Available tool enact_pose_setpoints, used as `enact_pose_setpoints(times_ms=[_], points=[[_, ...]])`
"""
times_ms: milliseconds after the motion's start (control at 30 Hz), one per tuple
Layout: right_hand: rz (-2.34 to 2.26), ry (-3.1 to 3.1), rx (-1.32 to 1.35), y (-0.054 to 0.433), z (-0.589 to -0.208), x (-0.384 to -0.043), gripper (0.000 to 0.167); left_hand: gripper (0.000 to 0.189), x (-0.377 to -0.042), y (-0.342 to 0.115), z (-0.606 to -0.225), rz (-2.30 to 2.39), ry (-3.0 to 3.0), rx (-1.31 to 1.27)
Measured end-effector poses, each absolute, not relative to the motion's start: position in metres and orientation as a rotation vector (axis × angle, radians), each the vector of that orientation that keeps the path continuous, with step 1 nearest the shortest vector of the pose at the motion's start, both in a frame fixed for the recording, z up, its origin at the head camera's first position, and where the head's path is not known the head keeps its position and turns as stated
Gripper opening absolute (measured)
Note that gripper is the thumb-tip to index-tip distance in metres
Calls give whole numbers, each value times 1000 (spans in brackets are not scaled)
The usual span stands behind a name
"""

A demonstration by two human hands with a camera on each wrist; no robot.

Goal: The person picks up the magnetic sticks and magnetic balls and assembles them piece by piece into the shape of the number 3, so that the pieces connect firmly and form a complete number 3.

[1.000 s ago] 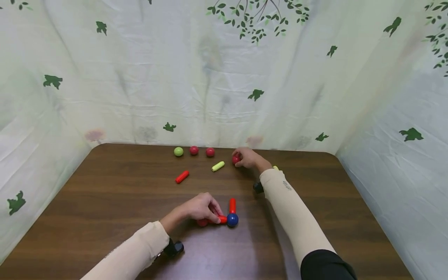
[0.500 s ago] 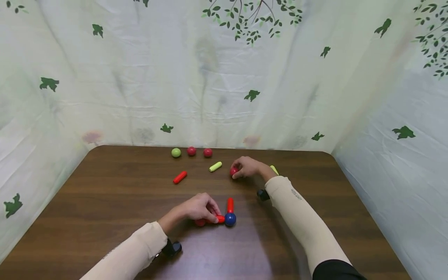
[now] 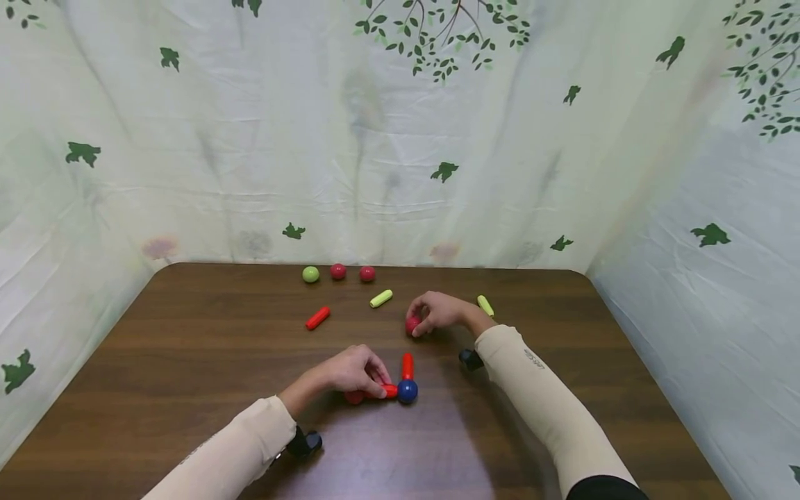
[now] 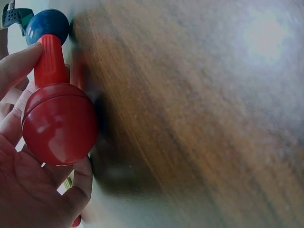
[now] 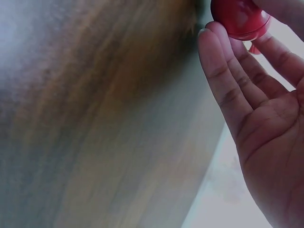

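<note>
My left hand (image 3: pixel 355 369) pinches a ribbed red rod (image 4: pixel 50 64) between thumb and fingers. One end of that rod meets a red ball (image 4: pixel 59 126), the other a blue ball (image 3: pixel 407 391). From the blue ball a second red rod (image 3: pixel 407 366) points away toward the far side. Farther back on the right, my right hand (image 3: pixel 440 310) holds another red ball (image 3: pixel 413 326) between thumb and fingertips, apart from the joined pieces. The right wrist view shows this ball at its top edge, partly cut off.
Along the table's far edge sit a green ball (image 3: pixel 310 274) and two red balls, one (image 3: pixel 338 271) beside the other (image 3: pixel 367 274). A loose red rod (image 3: pixel 317 318) and two yellow-green rods, one central (image 3: pixel 380 298) and one right (image 3: pixel 485 305), lie nearer. A patterned cloth hangs behind the table.
My right hand has drawn the red ball from near the far edge toward me, closer to the joined pieces. The right yellow-green rod has come into fuller view. My left hand keeps its grip.
</note>
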State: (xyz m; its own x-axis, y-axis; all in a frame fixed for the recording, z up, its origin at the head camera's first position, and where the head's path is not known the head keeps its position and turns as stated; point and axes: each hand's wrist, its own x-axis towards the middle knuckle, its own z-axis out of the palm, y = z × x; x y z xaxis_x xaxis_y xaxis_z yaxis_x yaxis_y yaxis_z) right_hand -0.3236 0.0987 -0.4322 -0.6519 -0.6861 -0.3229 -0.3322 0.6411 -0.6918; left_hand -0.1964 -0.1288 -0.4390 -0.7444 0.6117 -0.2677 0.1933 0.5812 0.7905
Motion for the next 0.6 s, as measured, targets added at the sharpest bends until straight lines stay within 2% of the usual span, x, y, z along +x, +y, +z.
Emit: enact_pose_setpoints(times_ms=[600], points=[[-802,2165,-823,90,-435,-302,17,8,-196,-130,-441,1065,2294,649]])
